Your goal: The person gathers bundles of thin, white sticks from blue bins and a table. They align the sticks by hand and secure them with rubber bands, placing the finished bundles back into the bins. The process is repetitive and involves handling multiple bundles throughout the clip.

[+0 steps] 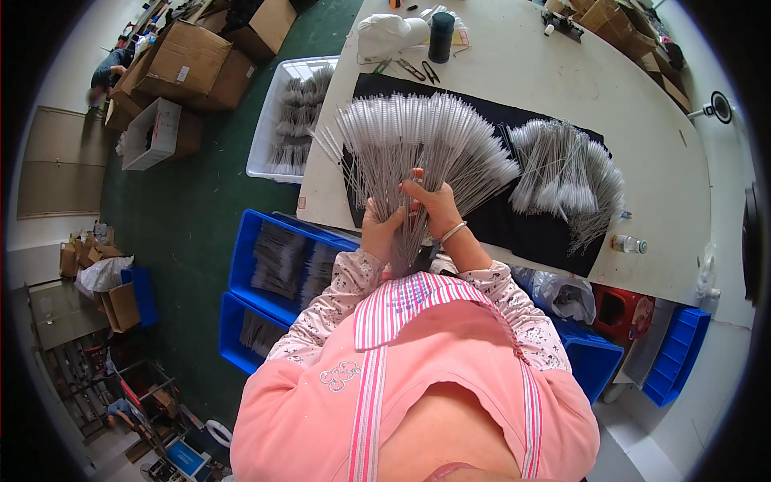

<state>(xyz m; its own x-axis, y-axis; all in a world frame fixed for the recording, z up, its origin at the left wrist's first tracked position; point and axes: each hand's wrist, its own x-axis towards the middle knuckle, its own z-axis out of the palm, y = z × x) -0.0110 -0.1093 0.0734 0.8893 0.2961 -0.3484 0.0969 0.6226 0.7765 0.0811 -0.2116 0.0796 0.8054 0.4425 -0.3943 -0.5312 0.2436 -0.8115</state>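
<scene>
A wide fan of thin wire brushes (418,120) with white bristle heads spreads over a black cloth (502,229) on the table. My left hand (381,230) is closed around the wire stems on the left side of the bundle. On the right side, my right hand (438,210) grips the stems too, its thumb across them. The bristle heads point away from me, and the stem ends come close to my apron. Some fingers are hidden behind the stems. To the right of the fan lies a second pile of brushes (558,165).
On the white table (642,153) stand a dark cup (441,37), a white cap (392,34), small snips (430,72) and a glass jar (628,244). A white bin (261,149) and blue bins (241,249) with brushes stand at left. Another person bends by cardboard boxes (189,60).
</scene>
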